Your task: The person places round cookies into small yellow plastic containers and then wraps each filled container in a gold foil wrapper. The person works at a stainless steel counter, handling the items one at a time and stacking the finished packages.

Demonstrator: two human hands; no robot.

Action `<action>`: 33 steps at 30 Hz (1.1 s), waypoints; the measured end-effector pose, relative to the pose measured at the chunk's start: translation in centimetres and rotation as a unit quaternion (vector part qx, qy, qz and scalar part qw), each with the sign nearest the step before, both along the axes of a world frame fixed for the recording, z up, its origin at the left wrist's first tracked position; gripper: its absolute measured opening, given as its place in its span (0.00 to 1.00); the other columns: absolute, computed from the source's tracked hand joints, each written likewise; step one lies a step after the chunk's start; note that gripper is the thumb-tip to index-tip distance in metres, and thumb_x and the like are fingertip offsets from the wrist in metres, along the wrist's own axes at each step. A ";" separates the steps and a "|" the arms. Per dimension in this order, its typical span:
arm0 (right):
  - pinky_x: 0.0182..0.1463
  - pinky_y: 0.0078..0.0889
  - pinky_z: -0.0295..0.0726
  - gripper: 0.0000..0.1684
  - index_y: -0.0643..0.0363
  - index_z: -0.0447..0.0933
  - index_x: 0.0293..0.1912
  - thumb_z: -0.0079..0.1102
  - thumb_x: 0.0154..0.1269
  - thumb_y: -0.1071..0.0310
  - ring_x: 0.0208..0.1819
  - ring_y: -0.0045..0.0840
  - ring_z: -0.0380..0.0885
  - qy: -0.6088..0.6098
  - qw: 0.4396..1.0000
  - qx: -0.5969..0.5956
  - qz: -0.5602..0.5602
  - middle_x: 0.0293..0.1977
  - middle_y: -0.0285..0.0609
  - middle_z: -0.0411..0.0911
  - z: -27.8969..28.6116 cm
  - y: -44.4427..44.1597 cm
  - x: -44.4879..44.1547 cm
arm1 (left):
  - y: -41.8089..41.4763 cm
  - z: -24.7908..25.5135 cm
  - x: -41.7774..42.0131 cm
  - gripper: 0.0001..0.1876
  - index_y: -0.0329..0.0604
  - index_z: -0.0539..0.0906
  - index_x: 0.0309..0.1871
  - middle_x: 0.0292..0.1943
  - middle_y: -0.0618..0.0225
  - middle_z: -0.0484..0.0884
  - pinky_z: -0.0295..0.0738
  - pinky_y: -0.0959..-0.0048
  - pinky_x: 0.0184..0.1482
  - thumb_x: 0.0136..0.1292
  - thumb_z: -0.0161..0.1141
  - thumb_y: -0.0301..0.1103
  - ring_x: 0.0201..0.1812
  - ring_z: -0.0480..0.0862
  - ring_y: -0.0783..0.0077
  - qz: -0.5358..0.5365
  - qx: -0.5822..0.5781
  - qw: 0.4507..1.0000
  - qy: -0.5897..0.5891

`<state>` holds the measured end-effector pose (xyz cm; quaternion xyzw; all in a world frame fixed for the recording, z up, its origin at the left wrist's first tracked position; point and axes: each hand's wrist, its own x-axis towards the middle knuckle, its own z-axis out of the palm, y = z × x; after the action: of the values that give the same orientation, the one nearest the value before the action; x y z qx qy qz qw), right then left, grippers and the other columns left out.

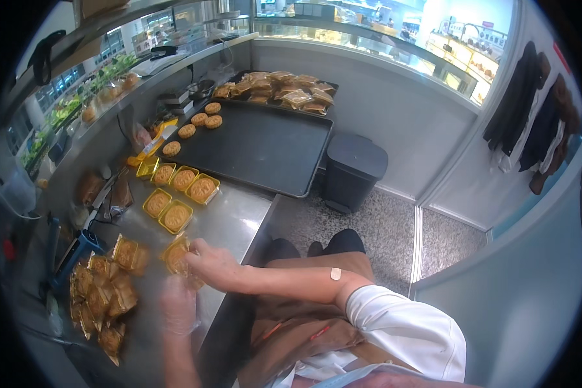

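Note:
A mooncake packet (176, 258), a round patterned pastry with a yellow tray and clear wrapper, is at the near part of the steel worktop (233, 213). The fingers of my right hand (212, 266) pinch its right side. Just below, my left hand (178, 301) wears a clear plastic glove and reaches the packet's near end; motion blur hides its finger positions. Ahead are several mooncakes (176, 217) in unwrapped yellow trays, in two rows, plus an empty yellow tray (147, 167). Left of my hands lies a pile of wrapped mooncakes (99, 291).
A black baking tray (262, 145) with several loose mooncakes (213, 121) along its left side overhangs the worktop's edge. Behind it, another tray holds wrapped pastries (281, 87). A blue-framed device (72, 257) stands by the left pile. A grey pedal bin (354, 169) is on the floor.

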<state>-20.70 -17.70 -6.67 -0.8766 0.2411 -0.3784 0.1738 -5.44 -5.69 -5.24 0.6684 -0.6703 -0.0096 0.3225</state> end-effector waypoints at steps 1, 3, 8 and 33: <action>0.41 0.55 0.85 0.13 0.58 0.74 0.47 0.64 0.66 0.67 0.38 0.54 0.83 -0.002 1.000 0.007 0.001 0.47 0.57 0.73 0.0 0.0 0.0 | 0.0 0.1 0.0 0.07 0.37 0.76 0.41 0.40 0.47 0.79 0.75 0.47 0.46 0.62 0.61 0.20 0.43 0.80 0.39 0.004 0.016 1.000 -0.007; 0.39 0.54 0.85 0.13 0.57 0.73 0.49 0.63 0.66 0.68 0.37 0.54 0.83 -0.004 1.000 0.024 0.008 0.47 0.56 0.73 0.0 -0.1 0.0 | 0.3 0.3 0.1 0.08 0.38 0.78 0.45 0.42 0.47 0.80 0.77 0.46 0.50 0.63 0.60 0.24 0.47 0.82 0.39 0.015 0.049 0.999 -0.018; 0.36 0.52 0.85 0.12 0.57 0.74 0.47 0.63 0.66 0.68 0.35 0.53 0.82 0.052 0.998 0.007 -0.028 0.43 0.57 0.75 -1.9 -1.3 1.2 | 0.3 1.1 -0.5 0.03 0.36 0.77 0.43 0.42 0.45 0.79 0.75 0.44 0.47 0.68 0.57 0.21 0.45 0.80 0.35 0.044 -0.020 0.999 -0.011; 0.47 0.31 0.86 0.21 0.65 0.83 0.59 0.52 0.71 0.83 0.39 0.30 0.91 -0.095 0.979 0.118 0.137 0.41 0.50 0.90 6.7 -4.7 3.8 | 1.4 4.8 -1.9 0.11 0.42 0.80 0.36 0.30 0.60 0.79 0.78 0.58 0.35 0.66 0.75 0.31 0.31 0.82 0.51 0.027 -0.172 0.977 0.122</action>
<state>-16.92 -22.39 -0.01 -0.8347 0.1436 -0.4017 0.3481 -7.33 -4.32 -0.41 0.6150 -0.5989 0.0331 0.5119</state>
